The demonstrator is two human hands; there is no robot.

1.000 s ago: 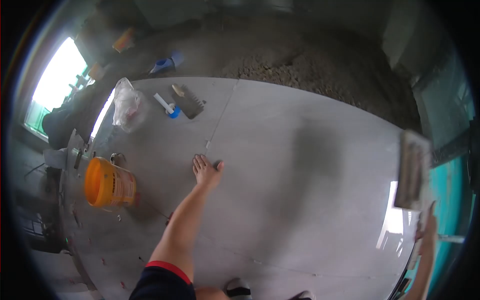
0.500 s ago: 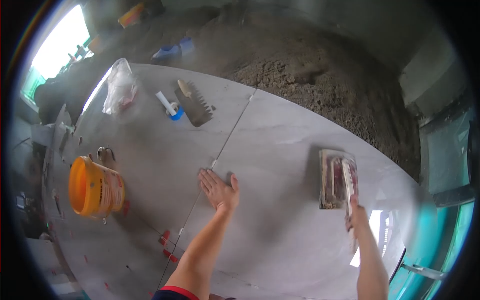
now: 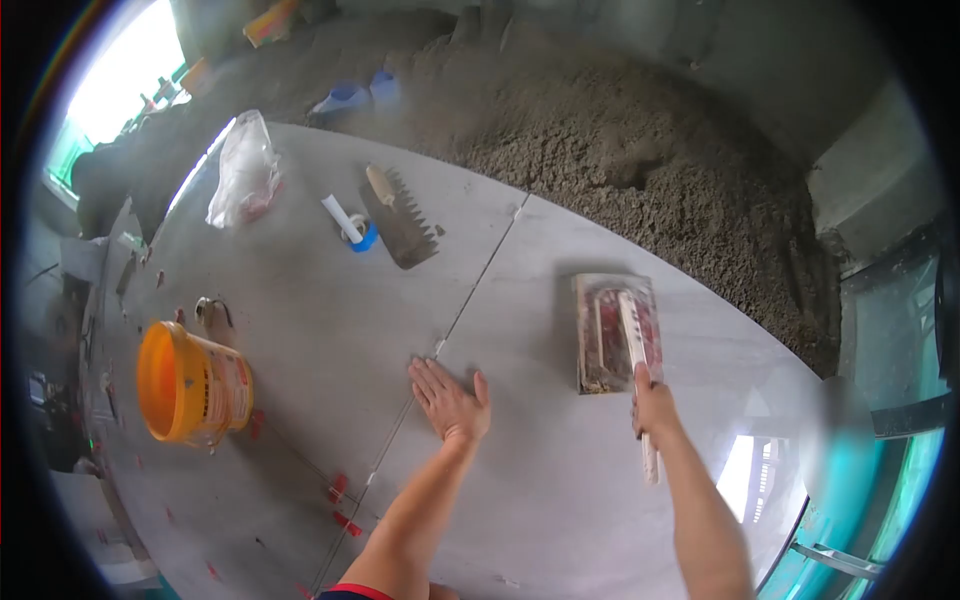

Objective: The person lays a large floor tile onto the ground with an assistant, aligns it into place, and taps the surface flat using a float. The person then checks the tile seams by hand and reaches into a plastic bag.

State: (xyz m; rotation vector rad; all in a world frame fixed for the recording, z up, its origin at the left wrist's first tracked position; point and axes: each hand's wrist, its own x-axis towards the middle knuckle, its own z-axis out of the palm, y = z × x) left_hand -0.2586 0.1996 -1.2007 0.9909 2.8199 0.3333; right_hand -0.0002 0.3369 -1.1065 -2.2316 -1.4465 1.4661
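Note:
My left hand (image 3: 450, 403) lies flat on the large grey floor tiles (image 3: 540, 480), fingers stretched out, its fingertips by the joint between two tiles. To the right, my right hand (image 3: 655, 405) is wrapped round the long pale handle of a rectangular float (image 3: 592, 340). The float's worn back is stained reddish and grey, and its underside is hidden. I cannot tell whether it touches the tile. Further off lie a notched trowel (image 3: 400, 220) with a wooden handle and a blue-edged tape roll (image 3: 365, 238) with a white stick beside it.
A yellow bucket (image 3: 195, 385) rests at the left. A clear plastic bag (image 3: 245, 170) lies near the far tile edge. Rough dark mortar (image 3: 640, 170) borders the tiles, with blue objects (image 3: 345, 98) on it. Red scraps (image 3: 347, 524) lie along the joint.
My right hand and the float have moved left across the tile. My left hand stays flat near the joint; the whole view has shifted slightly.

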